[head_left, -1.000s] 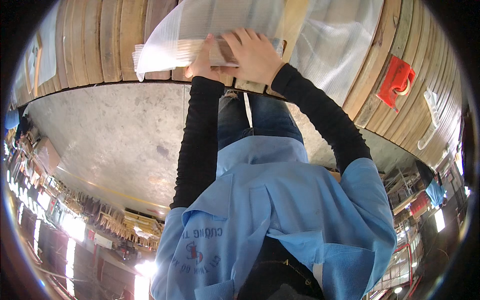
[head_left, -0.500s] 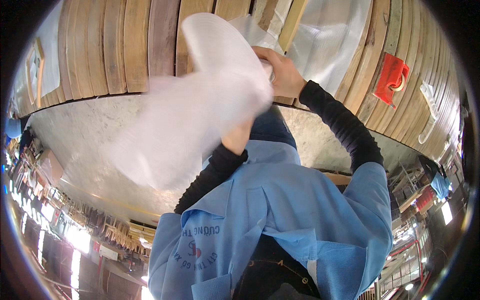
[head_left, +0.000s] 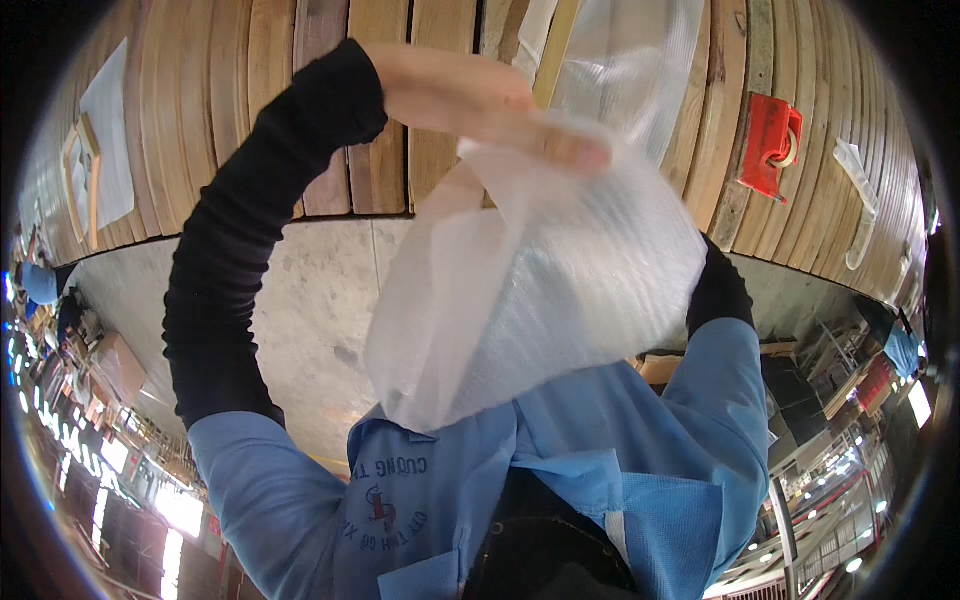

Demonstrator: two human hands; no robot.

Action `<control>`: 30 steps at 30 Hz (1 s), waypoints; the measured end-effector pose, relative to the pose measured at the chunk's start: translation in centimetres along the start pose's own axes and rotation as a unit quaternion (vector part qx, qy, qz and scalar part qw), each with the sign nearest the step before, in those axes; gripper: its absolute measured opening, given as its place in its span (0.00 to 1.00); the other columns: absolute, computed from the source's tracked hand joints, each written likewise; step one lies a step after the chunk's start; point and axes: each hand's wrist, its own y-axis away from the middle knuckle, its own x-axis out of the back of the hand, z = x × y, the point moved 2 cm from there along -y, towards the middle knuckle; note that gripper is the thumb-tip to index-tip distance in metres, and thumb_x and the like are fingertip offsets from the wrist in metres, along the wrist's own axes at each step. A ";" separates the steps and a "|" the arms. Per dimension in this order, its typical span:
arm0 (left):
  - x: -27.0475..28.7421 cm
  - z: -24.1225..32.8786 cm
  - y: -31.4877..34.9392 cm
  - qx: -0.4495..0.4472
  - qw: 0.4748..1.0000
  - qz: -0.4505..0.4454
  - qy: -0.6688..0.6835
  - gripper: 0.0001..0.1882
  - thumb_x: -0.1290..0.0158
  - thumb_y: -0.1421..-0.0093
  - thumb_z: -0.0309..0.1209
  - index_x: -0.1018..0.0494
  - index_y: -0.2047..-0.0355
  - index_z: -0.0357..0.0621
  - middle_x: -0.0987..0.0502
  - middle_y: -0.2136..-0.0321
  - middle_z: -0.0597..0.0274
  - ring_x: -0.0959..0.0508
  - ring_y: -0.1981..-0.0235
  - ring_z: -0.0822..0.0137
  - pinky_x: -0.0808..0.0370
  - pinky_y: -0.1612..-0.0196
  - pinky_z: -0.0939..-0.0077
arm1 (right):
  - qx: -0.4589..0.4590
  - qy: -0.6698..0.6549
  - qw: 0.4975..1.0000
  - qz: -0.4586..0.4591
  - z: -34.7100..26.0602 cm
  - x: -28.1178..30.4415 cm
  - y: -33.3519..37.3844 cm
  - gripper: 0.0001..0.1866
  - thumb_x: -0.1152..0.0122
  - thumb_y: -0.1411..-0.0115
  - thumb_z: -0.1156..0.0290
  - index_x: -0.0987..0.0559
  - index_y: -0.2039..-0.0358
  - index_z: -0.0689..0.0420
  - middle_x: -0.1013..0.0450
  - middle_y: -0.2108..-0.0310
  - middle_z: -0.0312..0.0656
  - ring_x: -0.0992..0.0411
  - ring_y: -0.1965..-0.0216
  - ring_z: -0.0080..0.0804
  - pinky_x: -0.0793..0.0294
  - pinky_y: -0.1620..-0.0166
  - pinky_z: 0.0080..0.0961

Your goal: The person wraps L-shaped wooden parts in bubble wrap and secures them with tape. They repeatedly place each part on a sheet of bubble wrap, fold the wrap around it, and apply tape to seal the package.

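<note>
A translucent white foam packing sheet (head_left: 560,270) hangs in front of my chest, partly folded over itself. My left hand (head_left: 490,100) reaches across its top from the left, with the fingertips pressed on the upper edge of the sheet. The fingers are a little blurred. Behind the sheet on the right, my right hand is hidden; only its black sleeve (head_left: 722,290) shows beside the sheet. Whatever the sheet may be wrapped round cannot be made out.
A worktop of wooden slats (head_left: 235,100) runs across the far side. On it lie another translucent sheet (head_left: 635,65), a light wooden strip (head_left: 556,50), a red tape dispenser (head_left: 762,150) and a curled white strip (head_left: 858,200). A small wooden frame (head_left: 92,170) lies at far left.
My left hand has swung up and across from below the sheet to its top edge. The sheet has moved right and now covers my right hand, which showed before.
</note>
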 end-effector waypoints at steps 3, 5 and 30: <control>2.8 2.2 3.5 -0.248 0.969 0.013 0.001 0.25 0.29 0.48 0.48 0.18 0.60 0.40 0.17 0.66 0.61 0.17 0.67 0.59 0.24 0.49 0.69 | 0.032 0.081 0.996 0.032 -1.7 -0.7 -0.2 0.40 0.23 0.52 0.57 0.30 0.40 0.55 0.23 0.47 0.51 0.22 0.49 0.49 0.23 0.43 0.38; 3.2 3.1 8.0 -0.462 0.886 0.033 0.019 0.19 0.31 0.46 0.44 0.18 0.59 0.48 0.17 0.66 0.67 0.17 0.63 0.65 0.30 0.41 0.61 | 0.074 0.082 0.993 0.042 -3.1 -1.3 -1.3 0.41 0.22 0.53 0.57 0.30 0.41 0.55 0.24 0.47 0.51 0.22 0.48 0.49 0.23 0.43 0.38; -19.1 -14.5 -4.3 -0.168 0.723 0.510 0.434 0.20 0.40 0.43 0.29 0.22 0.49 0.49 0.19 0.53 0.62 0.21 0.52 0.65 0.36 0.35 0.53 | 0.122 0.054 0.990 0.052 -1.5 -1.6 -1.6 0.47 0.19 0.61 0.65 0.31 0.39 0.51 0.29 0.38 0.43 0.28 0.40 0.48 0.26 0.38 0.40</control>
